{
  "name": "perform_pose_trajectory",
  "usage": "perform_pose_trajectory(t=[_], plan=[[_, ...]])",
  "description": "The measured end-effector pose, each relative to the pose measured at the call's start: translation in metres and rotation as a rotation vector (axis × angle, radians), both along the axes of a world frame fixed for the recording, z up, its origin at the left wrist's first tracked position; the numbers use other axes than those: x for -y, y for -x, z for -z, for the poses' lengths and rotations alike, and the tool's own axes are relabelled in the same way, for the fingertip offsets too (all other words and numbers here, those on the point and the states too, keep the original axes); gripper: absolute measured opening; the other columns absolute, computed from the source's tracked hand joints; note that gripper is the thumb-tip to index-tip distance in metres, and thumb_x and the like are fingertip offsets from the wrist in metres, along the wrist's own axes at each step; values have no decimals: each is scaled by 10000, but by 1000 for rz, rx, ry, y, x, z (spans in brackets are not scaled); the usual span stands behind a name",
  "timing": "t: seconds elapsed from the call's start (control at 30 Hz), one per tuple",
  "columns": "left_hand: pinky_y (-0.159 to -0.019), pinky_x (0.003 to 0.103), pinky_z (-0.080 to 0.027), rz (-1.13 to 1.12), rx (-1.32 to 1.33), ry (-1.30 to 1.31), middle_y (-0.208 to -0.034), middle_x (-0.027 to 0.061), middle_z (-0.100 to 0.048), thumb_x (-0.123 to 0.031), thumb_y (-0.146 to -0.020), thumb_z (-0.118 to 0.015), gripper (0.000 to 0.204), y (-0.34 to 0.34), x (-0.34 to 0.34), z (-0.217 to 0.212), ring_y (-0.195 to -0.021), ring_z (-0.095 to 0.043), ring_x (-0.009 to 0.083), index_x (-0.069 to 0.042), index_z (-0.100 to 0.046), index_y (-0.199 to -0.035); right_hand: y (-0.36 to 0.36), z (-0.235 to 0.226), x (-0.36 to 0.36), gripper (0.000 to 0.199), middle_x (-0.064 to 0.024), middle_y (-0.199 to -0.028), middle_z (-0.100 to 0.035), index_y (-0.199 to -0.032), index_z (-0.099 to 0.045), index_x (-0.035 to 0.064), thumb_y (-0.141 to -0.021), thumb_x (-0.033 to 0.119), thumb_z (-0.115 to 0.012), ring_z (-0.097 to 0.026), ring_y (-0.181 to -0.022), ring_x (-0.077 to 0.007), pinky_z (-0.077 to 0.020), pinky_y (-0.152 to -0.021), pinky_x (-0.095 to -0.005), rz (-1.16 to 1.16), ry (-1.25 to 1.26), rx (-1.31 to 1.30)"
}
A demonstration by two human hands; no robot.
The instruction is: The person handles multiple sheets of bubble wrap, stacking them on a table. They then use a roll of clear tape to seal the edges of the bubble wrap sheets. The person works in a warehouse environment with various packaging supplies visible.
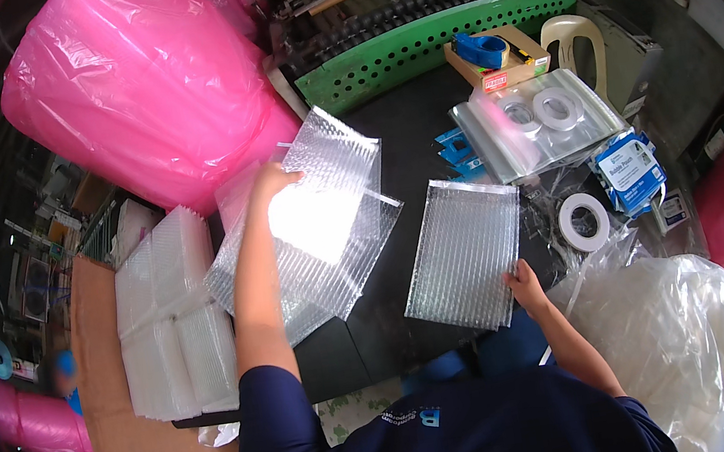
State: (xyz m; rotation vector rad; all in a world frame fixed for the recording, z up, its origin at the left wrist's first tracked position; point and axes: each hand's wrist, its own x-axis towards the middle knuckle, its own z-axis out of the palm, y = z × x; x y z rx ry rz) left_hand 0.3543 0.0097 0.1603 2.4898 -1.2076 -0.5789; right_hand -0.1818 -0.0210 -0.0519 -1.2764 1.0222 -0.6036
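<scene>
Two-handed handling step, by the look of it. With right hand (528, 288), pinching right edge, near lower corner, of single clear rectangular bubble-film pouch (464, 254) over black tabletop (381, 338). With left hand (277, 182), touching left edge of loose, overlapping clear bubble-film pouches (325, 222); cannot tell whether pinching or just pressing. Translucent white bubble-film stacks (156, 363) farther left. Next move probably calls for light grip, edges kept square, no creasing or snagging.

Rectangular bubble-plastic pouch (464, 254): clear, silvery, patterned in rows
Bulky plastic-wrapped bundle (138, 91): bright pink
Long metal panel (412, 53): green, dark-dotted
</scene>
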Motion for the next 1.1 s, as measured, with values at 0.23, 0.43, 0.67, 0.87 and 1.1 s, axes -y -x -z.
perform_pose_trajectory(t=[0.23, 0.43, 0.67, 0.87, 1.1], plan=[[-968, 455, -417, -214, 308, -350, -1387, 162, -378, -455, -598, -837, 808, 104, 43, 94, -1269, -369, 355, -36, -539, -1221, 7, 21, 3, 106, 35, -749, -403, -889, -457, 67, -893, 59, -563, -383, -686, -55, -351, -595, -253, 18, 71, -13], [-850, 416, -480, -182, 166, 249, -1076, 153, -627, -293, -619, -851, 751, 69, 1, 73, -991, -616, 278, -55, -483, -1228, -10, 19, -6, 109, 32, -806, -457, -959, -468, 68, -901, 52, -560, -403, -727, -48, -360, -630, -226, -26, 53, 122], [-893, 347, -450, -92, -137, 919, -1103, 146, -619, -162, -841, -671, 490, 200, -88, 4, -1025, -586, 218, -21, -486, -1272, 27, -20, -9, 414, -27, -1229, -532, -1320, -395, 87, -921, 1, -466, -519, -1101, -153, -417, -919, -304, -13, -237, 601], [-964, 310, -376, -132, -582, 775, -1208, 114, -555, -324, -943, -549, 481, 289, -155, 105, -1125, -496, 176, 15, -475, -1276, 19, -100, 8, 554, -81, -1372, -418, -1422, -253, 13, -915, 5, -475, -392, -1262, -185, -279, -1057, -318, -72, 103, 547], [-1007, 339, -326, 86, -523, 1051, -1294, 127, -485, -579, -946, -323, 727, 353, -127, 136, -1210, -437, 225, 49, -418, -1299, 4, -132, -6, 701, -88, -1395, -359, -1393, -232, 28, -833, 60, -653, -358, -1270, -182, -236, -1077, -322, -116, 64, 554]])
